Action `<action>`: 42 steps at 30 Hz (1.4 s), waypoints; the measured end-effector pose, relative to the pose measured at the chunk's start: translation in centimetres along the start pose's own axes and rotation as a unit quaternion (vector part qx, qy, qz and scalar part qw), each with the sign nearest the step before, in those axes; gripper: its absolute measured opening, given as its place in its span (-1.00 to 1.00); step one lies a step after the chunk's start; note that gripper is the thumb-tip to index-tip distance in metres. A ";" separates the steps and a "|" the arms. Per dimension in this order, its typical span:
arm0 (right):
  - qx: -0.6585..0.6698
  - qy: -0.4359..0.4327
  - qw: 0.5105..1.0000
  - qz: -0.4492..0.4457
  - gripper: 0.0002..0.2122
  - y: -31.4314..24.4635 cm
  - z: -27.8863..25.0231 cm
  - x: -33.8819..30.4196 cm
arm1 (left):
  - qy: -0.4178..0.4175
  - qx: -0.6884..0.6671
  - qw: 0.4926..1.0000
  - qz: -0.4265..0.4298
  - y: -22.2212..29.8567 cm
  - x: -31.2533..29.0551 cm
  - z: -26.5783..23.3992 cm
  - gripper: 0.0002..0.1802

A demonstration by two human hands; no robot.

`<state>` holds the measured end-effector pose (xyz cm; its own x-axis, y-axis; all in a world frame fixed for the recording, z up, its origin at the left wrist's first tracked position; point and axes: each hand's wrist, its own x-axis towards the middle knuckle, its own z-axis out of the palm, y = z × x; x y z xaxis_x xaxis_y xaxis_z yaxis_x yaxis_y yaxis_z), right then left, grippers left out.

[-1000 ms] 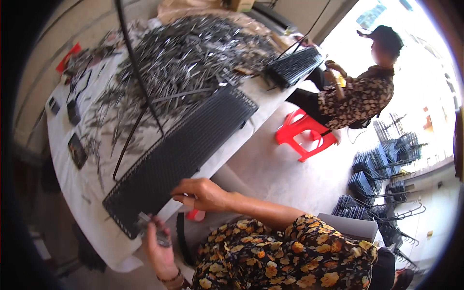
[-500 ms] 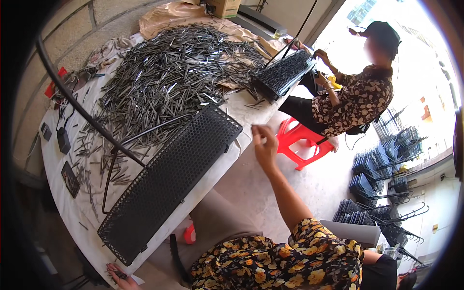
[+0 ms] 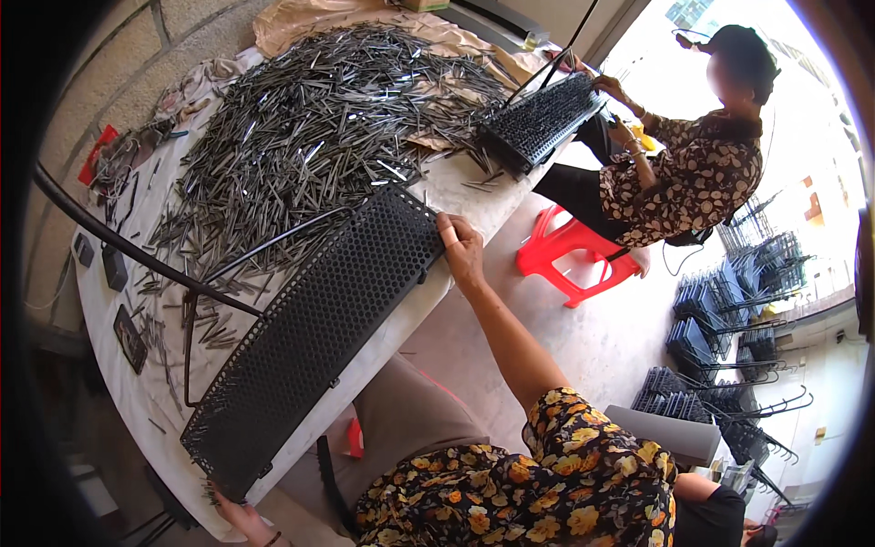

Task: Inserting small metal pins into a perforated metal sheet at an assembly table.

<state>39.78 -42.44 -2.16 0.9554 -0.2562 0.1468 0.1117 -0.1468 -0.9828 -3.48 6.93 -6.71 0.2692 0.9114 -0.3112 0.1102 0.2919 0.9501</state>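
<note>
A long black perforated metal panel (image 3: 342, 287) lies slantwise along the near edge of the table, a row of thin dark pieces standing in its lower left end. My right hand (image 3: 462, 251) grips its far right corner, thumb and fingers closed on the edge. At the opposite end, my left hand (image 3: 239, 518) has its fingers closed against the panel's near corner; some fingertips are hidden, and thin dark bits show beside them. A bent black metal rod (image 3: 146, 260) rises from behind the panel. Beyond it spreads a big heap of thin dark metal strips (image 3: 310, 137).
Across the table corner a co-worker (image 3: 684, 173) sits on a red plastic stool (image 3: 574, 260), hands at a similar black panel (image 3: 538, 123). Stacked black racks (image 3: 711, 337) stand on the floor at right. A phone (image 3: 129, 339) and small black boxes (image 3: 114, 267) lie at the table's left.
My right hand has moved left from the air beside the panel onto its far corner. My left hand has come up against the near end. The panel has shifted slightly.
</note>
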 end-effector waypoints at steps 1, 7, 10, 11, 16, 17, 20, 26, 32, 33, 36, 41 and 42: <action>0.012 0.004 1.000 -0.010 -0.68 0.1 0.3 -0.2 | 0.001 0.002 1.000 0.001 -0.3 0.3 -0.2 -0.44; 0.062 0.014 0.998 0.013 -0.74 1.2 1.6 -0.6 | 0.017 0.087 0.994 0.067 -0.7 0.7 -2.1 -0.44; 0.014 -0.018 1.000 0.021 -0.73 0.8 1.0 -0.3 | 0.000 0.201 0.969 0.143 -2.3 0.9 -5.2 -0.58; 0.071 -0.024 0.996 0.048 -0.74 0.7 0.5 0.1 | 0.036 -0.004 0.999 0.016 -1.4 0.7 -0.6 -0.59; 0.122 -0.026 0.992 0.005 -0.76 2.0 1.0 0.6 | 0.031 -0.008 0.998 0.058 1.5 -4.0 2.7 -0.68; 0.044 -0.005 0.999 -0.007 -0.74 3.1 0.2 1.6 | 0.027 -0.021 0.998 0.043 2.3 -5.3 4.6 -0.71; -0.004 -0.001 1.000 -0.022 -0.68 8.3 -4.9 5.3 | 0.043 -0.025 0.997 0.062 1.7 -4.6 8.1 -0.75; 0.157 0.004 0.979 0.129 -0.60 4.2 -2.5 3.9 | 0.060 -0.098 0.993 0.003 3.6 -6.5 7.5 -0.86; -0.166 0.126 0.950 -0.232 -0.66 0.8 -3.3 3.4 | 0.053 -0.233 0.971 -0.004 7.8 -8.2 5.9 -0.81; -0.228 0.142 0.921 -0.283 -0.69 -3.6 -1.3 0.0 | 0.031 -0.245 0.969 0.000 9.2 -9.4 5.8 -0.79; -0.101 -0.084 0.948 -0.291 -0.72 -7.6 2.9 -6.4 | -0.098 -0.287 0.952 -0.050 11.3 -12.1 7.3 -0.72; 0.112 -0.519 0.846 -0.048 -0.59 -18.3 15.0 -21.3 | -0.238 -0.319 0.902 -0.165 9.6 -15.5 11.3 -0.72; 0.149 -0.555 0.819 -0.003 -0.60 -19.3 16.4 -22.4 | -0.232 -0.320 0.899 -0.187 9.6 -16.0 11.8 -0.76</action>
<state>20.68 -18.21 11.73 0.5964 0.7932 0.1230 0.0210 0.1378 -0.9902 4.55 -8.26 7.16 0.7147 0.5382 -0.4468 -0.2561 0.7957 0.5488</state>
